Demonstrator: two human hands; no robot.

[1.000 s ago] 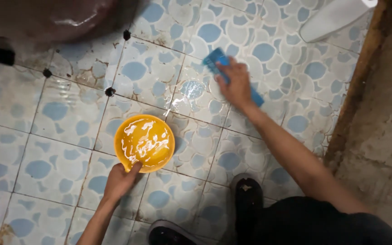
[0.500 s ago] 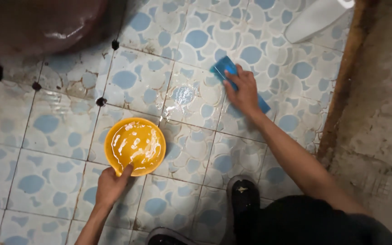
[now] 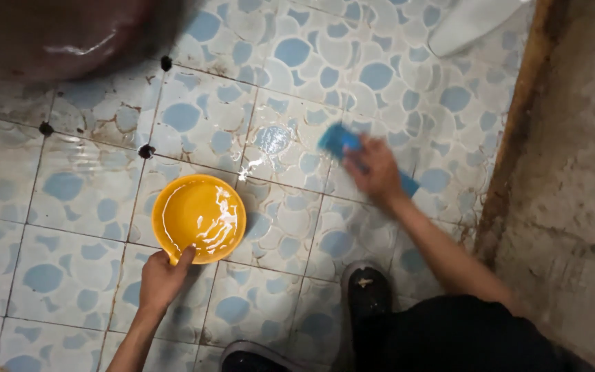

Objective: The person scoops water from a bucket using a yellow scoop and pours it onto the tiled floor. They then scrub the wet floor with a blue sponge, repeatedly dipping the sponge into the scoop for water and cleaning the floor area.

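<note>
The right arm reaches out from the lower right toward about 11 o'clock, nearly straight, and the right hand (image 3: 374, 172) lies palm down, blurred, its fingers closed over a blue scrub brush (image 3: 342, 141) pressed onto the wet tiled floor (image 3: 70, 262). The brush sticks out of the hand at both ends: its wider end at 10 o'clock of the knuckles, a narrow tip at 4 o'clock near the wrist. The left arm comes up from the bottom edge toward 12 o'clock; the left hand (image 3: 161, 279) pinches the near rim of a yellow bowl (image 3: 199, 217), thumb over the edge and inside, the other fingers under it. The bowl sits on the floor at 12 o'clock of that hand, with water glinting in it, and at about 8 o'clock of the brush, well apart from it. Two dark shoes (image 3: 370, 296) stand between the arms.

Against half a second ago, the right hand and brush have slid down toward the person, and the water in the bowl has gathered toward its right side. The left hand's grip is unchanged.
</note>
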